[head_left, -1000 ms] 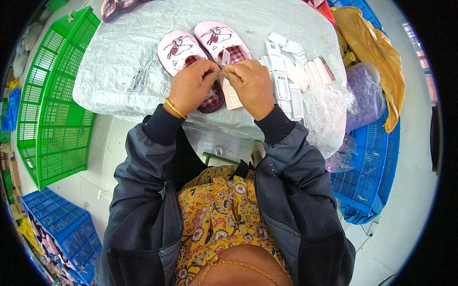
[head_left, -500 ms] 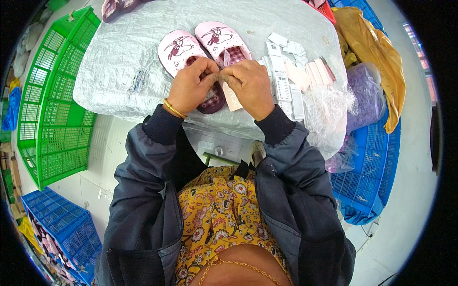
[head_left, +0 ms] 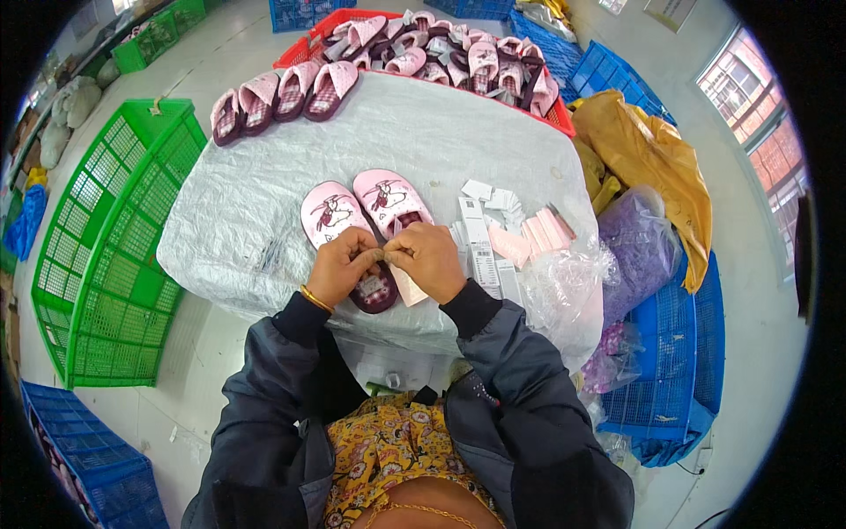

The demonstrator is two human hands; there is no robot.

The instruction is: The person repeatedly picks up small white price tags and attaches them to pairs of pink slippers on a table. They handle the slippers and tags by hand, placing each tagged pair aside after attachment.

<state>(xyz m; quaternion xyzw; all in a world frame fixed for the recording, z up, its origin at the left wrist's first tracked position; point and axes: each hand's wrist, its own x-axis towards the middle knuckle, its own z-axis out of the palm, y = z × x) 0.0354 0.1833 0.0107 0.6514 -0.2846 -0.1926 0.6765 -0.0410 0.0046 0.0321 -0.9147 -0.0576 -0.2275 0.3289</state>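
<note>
A pair of pink slippers with a dark cartoon print and dark red soles lies in front of me: the left slipper (head_left: 331,212) and the right slipper (head_left: 388,196). Over their near ends, my left hand (head_left: 344,266) and my right hand (head_left: 429,262) meet at the fingertips, both closed in a pinch. What the left fingers grip is too small to make out. From under my right hand hangs a pink hang tag (head_left: 409,287), its top hidden by the fingers. The dark insole of the left slipper shows below my hands.
White labels (head_left: 483,251), pink cards (head_left: 545,231) and clear plastic wrap (head_left: 564,286) lie right on the covered table (head_left: 238,194). More slippers (head_left: 330,88) line its far edge, before a full red crate (head_left: 308,48). A green crate (head_left: 115,256) stands left, blue crates (head_left: 661,370) right.
The view has tilted up, bringing the row of slippers and the red crate into sight. My hands stay pinched together over the same pair.
</note>
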